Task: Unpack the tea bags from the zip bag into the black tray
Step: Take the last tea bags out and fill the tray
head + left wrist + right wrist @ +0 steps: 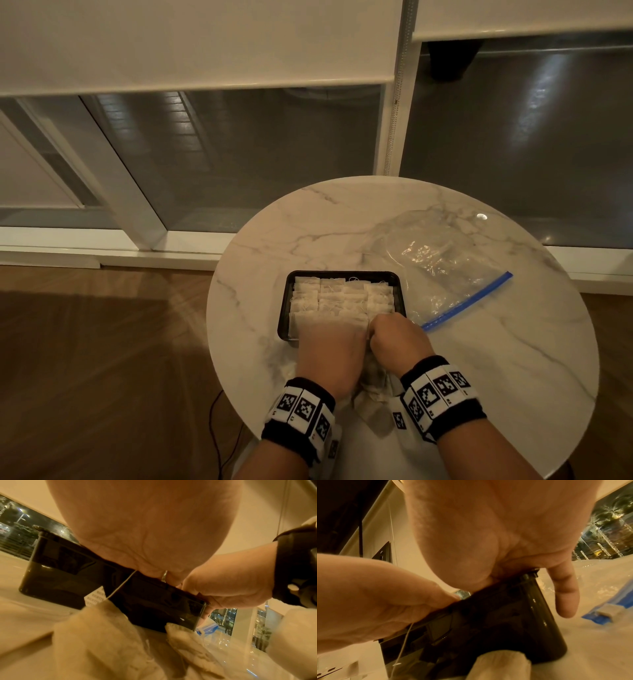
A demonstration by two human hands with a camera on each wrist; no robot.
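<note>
both hands are reaching down over the near edge of the black tray (400,291), which is sitting a little to the 7 o'clock side of the middle of the round marble table (513,359). the left hand (327,353) is lying palm down with its fingers bent over the near rim and into the tray; whether those fingers are pinching a tea bag i cannot tell, since they are hidden behind the rim in both wrist views. the right hand (399,339), touching the left at its 3 o'clock side, is curling over the tray's near right corner, its little finger (565,593) hanging straight outside the wall; what the other fingers are gripping cannot be told.

the tea bags (342,296) are filling the tray in tight rows, and a few more (106,642) are lying loose on the table at 6 o'clock of the tray, under the wrists. the zip bag (442,274), crumpled and showing nothing inside, is lying at 3 o'clock of the tray with its blue zip strip nearest the right hand.

a paper tag (95,599) with printed lines is leaning on the tray wall; the lettering is too blurred to read.
</note>
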